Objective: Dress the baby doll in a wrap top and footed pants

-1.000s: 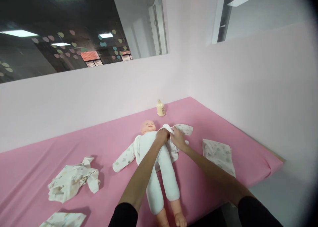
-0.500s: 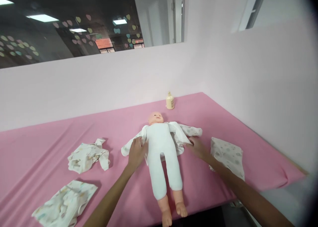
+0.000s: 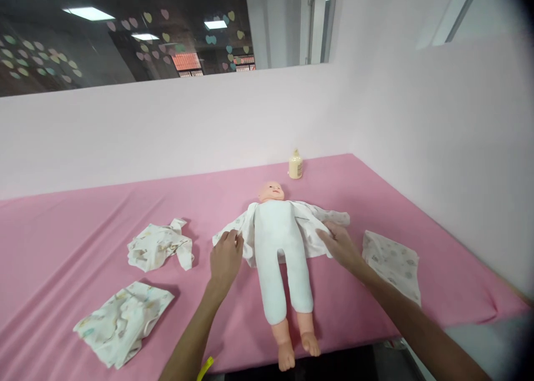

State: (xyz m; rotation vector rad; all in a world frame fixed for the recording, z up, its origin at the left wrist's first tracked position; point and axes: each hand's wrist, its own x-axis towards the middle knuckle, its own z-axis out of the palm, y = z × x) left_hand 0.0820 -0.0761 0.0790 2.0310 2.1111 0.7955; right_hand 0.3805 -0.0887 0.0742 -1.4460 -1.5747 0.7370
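Note:
A baby doll point(image 3: 275, 231) with a white cloth body lies on its back, feet toward me. Under it a small white patterned shirt point(image 3: 311, 233) is spread, its front panels laid out to both sides and its sleeves pointing outward. My left hand point(image 3: 226, 257) has curled fingers closed on the shirt's edge at the left. On the other side, my right hand point(image 3: 340, 246) pinches the opposite front edge between thumb and fingers. The doll's arms do not show.
A pink sheet point(image 3: 233, 325) covers the table. Crumpled baby clothes point(image 3: 161, 245) and a folded patterned garment point(image 3: 125, 322) lie at left, another folded patterned cloth point(image 3: 392, 264) at right. A cream pump bottle point(image 3: 296, 166) stands by the wall, below a window point(image 3: 125, 41).
Both hands have moved outward, drawing the shirt's front panels away from the doll's body so they lie flatter. The whole view has shifted slightly, and a yellow strip shows near my left forearm.

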